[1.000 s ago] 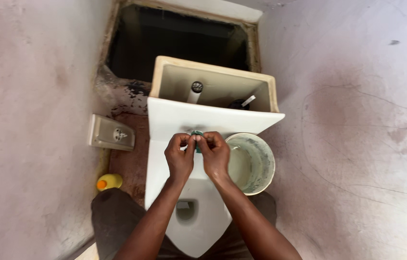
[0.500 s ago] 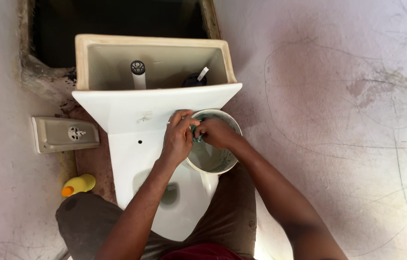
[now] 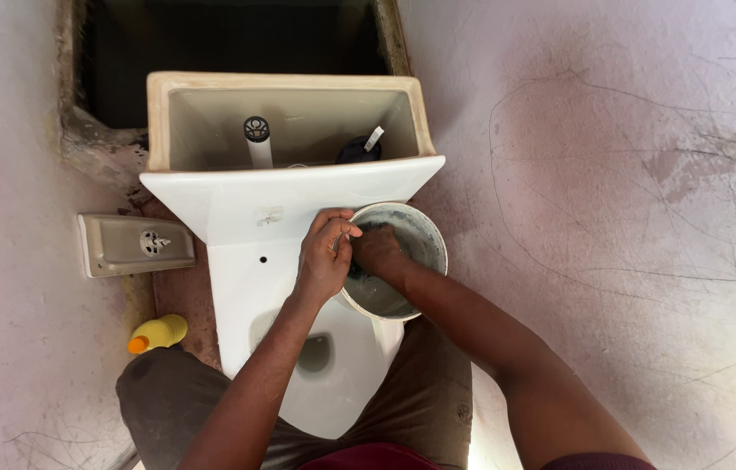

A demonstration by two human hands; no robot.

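A white toilet (image 3: 246,252) stands below me, its open cistern (image 3: 290,113) showing a flush pipe (image 3: 257,139) inside. A grimy white bucket (image 3: 424,239) sits on the toilet's right side. My left hand (image 3: 324,261) curls at the bucket's left rim, fingers closed around something small that I cannot make out. My right hand (image 3: 378,252) is down inside the bucket, fingers bent in dark wet contents; whether it grips anything is hidden.
The cistern lid (image 3: 133,245) lies on the floor to the left of the toilet. A yellow bottle with an orange cap (image 3: 157,333) lies near it. A dark floor pit (image 3: 229,35) opens behind the cistern. Pale scuffed floor spreads right.
Both hands moved from the middle of the cistern ledge rightward to the bucket; my right hand has gone down inside it. The view has shifted closer.
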